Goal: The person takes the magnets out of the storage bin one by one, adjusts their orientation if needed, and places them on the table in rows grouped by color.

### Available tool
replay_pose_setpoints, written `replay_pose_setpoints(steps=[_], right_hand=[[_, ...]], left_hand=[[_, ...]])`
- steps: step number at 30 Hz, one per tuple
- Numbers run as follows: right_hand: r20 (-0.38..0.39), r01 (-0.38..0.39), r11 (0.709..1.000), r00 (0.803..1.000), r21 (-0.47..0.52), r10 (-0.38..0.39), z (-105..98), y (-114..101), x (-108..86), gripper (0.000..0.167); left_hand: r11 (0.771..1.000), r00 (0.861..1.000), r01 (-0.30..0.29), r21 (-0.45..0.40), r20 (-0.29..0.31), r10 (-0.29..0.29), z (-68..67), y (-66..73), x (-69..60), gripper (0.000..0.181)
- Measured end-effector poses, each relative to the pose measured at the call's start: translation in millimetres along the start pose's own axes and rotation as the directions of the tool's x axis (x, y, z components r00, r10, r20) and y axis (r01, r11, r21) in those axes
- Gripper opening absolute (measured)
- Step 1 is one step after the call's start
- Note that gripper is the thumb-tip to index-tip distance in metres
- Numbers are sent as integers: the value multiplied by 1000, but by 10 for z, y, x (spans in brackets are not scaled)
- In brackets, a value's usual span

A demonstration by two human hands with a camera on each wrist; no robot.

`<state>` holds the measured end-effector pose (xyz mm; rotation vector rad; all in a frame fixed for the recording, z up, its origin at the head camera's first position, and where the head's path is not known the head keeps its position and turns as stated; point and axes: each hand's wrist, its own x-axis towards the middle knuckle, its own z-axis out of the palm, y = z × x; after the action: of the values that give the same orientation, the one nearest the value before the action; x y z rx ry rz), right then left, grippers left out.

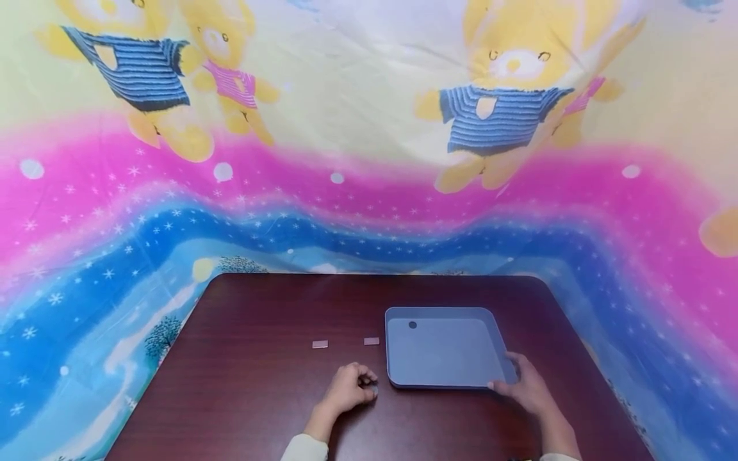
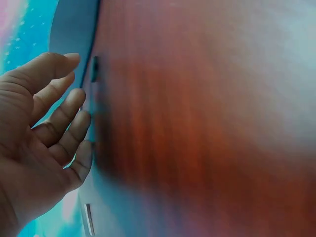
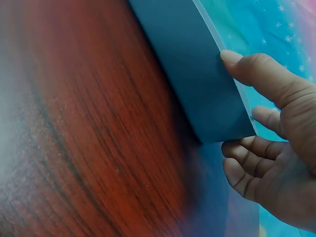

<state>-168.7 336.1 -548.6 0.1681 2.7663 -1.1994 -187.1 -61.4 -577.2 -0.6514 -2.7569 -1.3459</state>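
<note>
A grey rectangular tray [image 1: 444,358] lies on the table, with a small dark round disc [image 1: 412,324] in its far left part. My right hand [image 1: 527,387] grips the tray's near right corner; in the right wrist view the thumb [image 3: 232,57] presses the rim and the other fingers bend around the outer wall. Left of the tray, my left hand [image 1: 350,388] hovers low with loosely bent fingers. Just past its fingertips is a small dark flat piece [image 2: 95,69], apart from them in the left wrist view. Two small pinkish rectangular pieces [image 1: 319,344] [image 1: 371,341] lie beyond this hand.
The dark red-brown wooden table [image 1: 254,378] has rounded far corners. Behind and beside it hangs a colourful cloth [image 1: 357,211] printed with bears and snowflakes. In the left wrist view, a thin pale piece [image 2: 89,219] shows edge-on near the bottom.
</note>
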Motion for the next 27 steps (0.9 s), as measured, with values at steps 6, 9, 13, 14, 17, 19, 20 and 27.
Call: replay_pose_setpoints(steps=[6,9,13,14,17,19,20,27], right_hand=[[-21,2,999,1000,-51,-3,-17,-32,2,92],[-37,13,996,999,-91,-16,-39,-80,8,88],[-44,8,994,999,-108,-13,-56,-122,15,86],[-46,5,994,999,-110,-10,-58,-126,15,87],[-47,-3,994,999,-109,-3,-55,-124,15,89],[-47,-4,995,999,-105,-1,-52,-114,16,89],[-43,-7,995,999,-102,3,-52,-111,17,90],[-31,-9,994,999,-110,6,-57,-101,12,90]], left_hand=[[994,999,-6,-106,-39,2,-48,40,70,20],[992,997,-26,-121,-74,17,-87,99,117,19],[991,993,-38,-131,-117,22,-110,163,182,18],[990,992,-42,-138,-127,24,-109,172,196,18],[985,987,-48,-165,-156,22,-98,206,229,19],[980,984,-58,-190,-177,24,-89,234,253,20],[977,982,-61,-203,-187,23,-82,247,266,20],[966,976,-83,-246,-215,30,-33,310,370,20]])
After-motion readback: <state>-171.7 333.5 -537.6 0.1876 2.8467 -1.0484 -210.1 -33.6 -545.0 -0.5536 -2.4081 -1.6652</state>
